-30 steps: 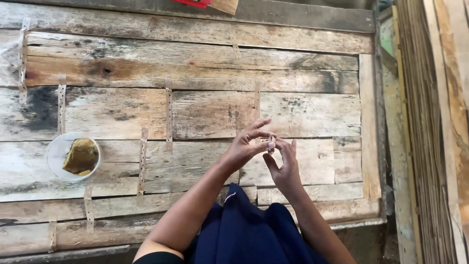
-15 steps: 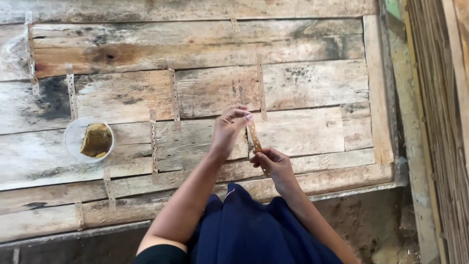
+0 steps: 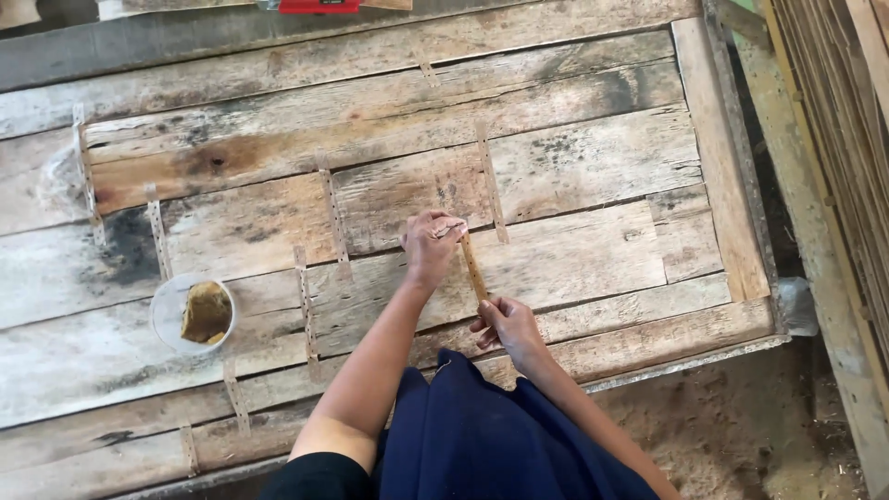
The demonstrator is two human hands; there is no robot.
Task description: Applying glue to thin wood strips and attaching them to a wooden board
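Hands have spread apart: the thin brown strip (image 3: pixel 473 267) is now stretched out over the bench (image 3: pixel 574 157). Left hand (image 3: pixel 431 246) fingers pinch its top end, right hand (image 3: pixel 507 324) fingers pinch the bottom. Tub (image 3: pixel 193 315) sits well left.

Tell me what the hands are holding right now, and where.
A thin brown strip: left hand pinches its top end, right hand its bottom end.

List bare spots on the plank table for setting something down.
Bare planks run right of the hands to the table's right edge rail, and across the far boards. Another patch lies between the plastic cup and the left hand. It is crowded only where both hands, left and right hand, hold the thin strip.
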